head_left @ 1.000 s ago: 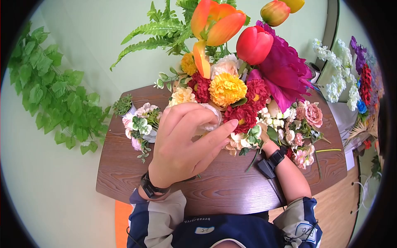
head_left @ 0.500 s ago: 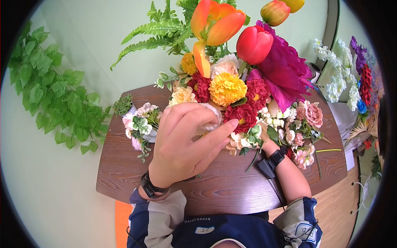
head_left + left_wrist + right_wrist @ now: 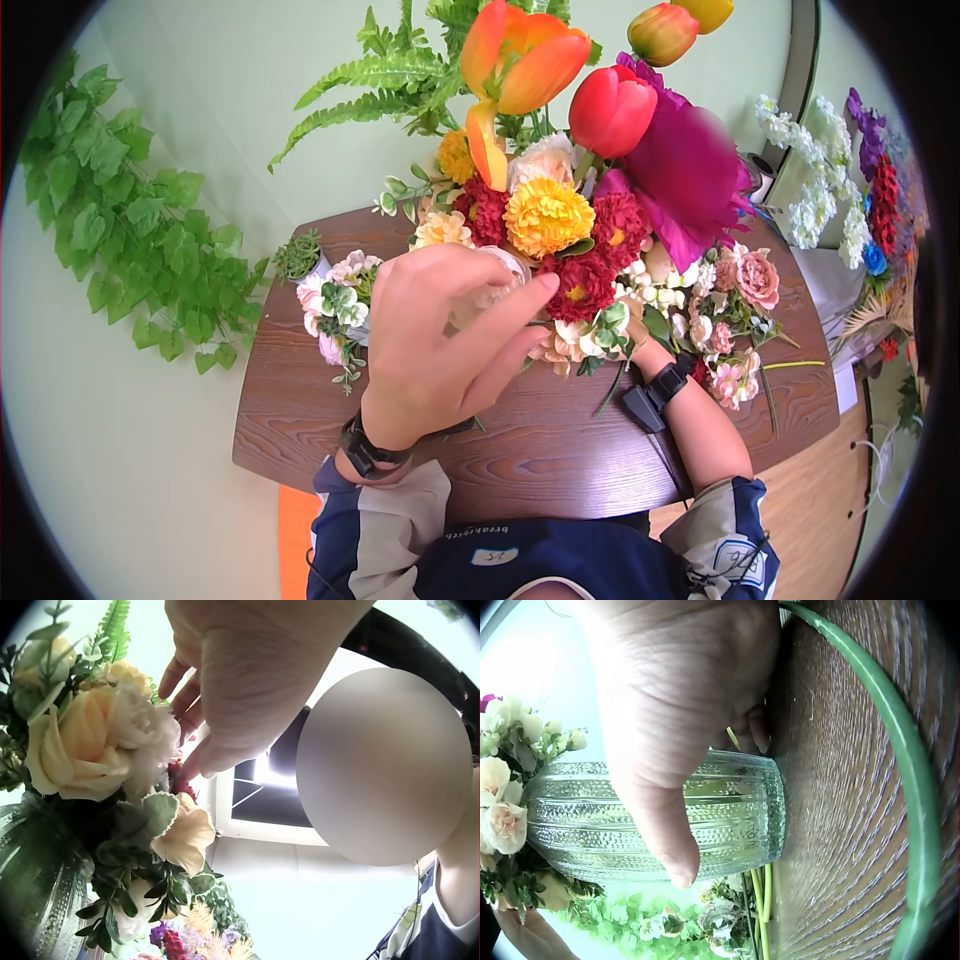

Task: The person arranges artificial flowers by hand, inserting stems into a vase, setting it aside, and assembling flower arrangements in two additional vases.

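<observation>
My left hand [image 3: 420, 345] is at the front left of a large artificial bouquet, its fingers loosely bent over a white flower [image 3: 142, 724]. In the left wrist view those fingertips are right at its petals, spread a little apart. A cream rose [image 3: 79, 746] sits beside it. Low on the bouquet's right side, blossoms partly cover my right hand [image 3: 638, 322]. The right wrist view shows it gripping a ribbed clear glass vase [image 3: 739, 802], thumb along one side and fingers behind. Above the hands are a yellow flower [image 3: 547, 217], red flowers [image 3: 580, 287] and a red tulip [image 3: 612, 110].
Pink and white flowers [image 3: 335, 300] and a small potted plant [image 3: 297, 255] stand left on the brown table [image 3: 540, 450]. Pink roses [image 3: 757, 277] and loose stems lie at the right. Ivy [image 3: 150, 220] hangs on the wall; a green stem [image 3: 900, 742] lies near the vase.
My left hand has shifted slightly, its index finger drawing back left and up, and more of the white flower shows. The bouquet has moved a little. My right hand keeps its place.
</observation>
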`<state>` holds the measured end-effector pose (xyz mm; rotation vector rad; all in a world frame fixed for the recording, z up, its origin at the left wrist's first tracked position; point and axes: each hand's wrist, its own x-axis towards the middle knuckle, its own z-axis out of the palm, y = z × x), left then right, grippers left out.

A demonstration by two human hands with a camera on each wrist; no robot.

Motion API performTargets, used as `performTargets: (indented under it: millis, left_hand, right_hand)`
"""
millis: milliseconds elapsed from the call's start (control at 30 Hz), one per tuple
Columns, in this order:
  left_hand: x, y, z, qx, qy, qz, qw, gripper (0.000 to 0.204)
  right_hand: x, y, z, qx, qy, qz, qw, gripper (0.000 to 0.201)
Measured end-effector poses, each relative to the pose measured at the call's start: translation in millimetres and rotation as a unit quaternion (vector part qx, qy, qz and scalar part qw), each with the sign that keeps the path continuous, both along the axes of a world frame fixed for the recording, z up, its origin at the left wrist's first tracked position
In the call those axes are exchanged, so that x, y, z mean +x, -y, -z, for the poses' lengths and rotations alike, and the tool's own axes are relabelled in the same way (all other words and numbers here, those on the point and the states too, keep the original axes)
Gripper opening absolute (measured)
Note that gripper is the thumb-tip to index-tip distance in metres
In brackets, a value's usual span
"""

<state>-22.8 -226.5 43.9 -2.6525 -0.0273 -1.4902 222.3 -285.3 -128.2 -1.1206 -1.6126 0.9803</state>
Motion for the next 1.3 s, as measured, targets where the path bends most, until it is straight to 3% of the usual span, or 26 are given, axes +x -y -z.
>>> performTargets:
  millis: [167,233,333,667,1300]
  left_hand:
    - [3,-3,1,0.016,0.072,-0.01,0.997,0.03]
    - [1,-1,-6,0.051,-0.033,-0.024,0.998,0.036]
    - [10,-5,-1,0.04,-0.083,0.004,0.996,0.04]
    - [9,-7,1,0.034,-0.069,0.013,0.997,0.04]
    - [10,-6,3,0.027,-0.059,0.012,0.998,0.043]
  right_hand:
    - [1,-2,8,-0.025,-0.045,-0.013,0.999,0.053]
    - [2,-3,10,-0.035,-0.064,-0.018,0.997,0.053]
    - [2,-3,14,-0.052,-0.092,-0.028,0.994,0.051]
    - [2,-4,20,-0.107,-0.186,-0.057,0.975,0.049]
    - [-3,-2,14,-0.125,-0.095,0.019,0.987,0.052]
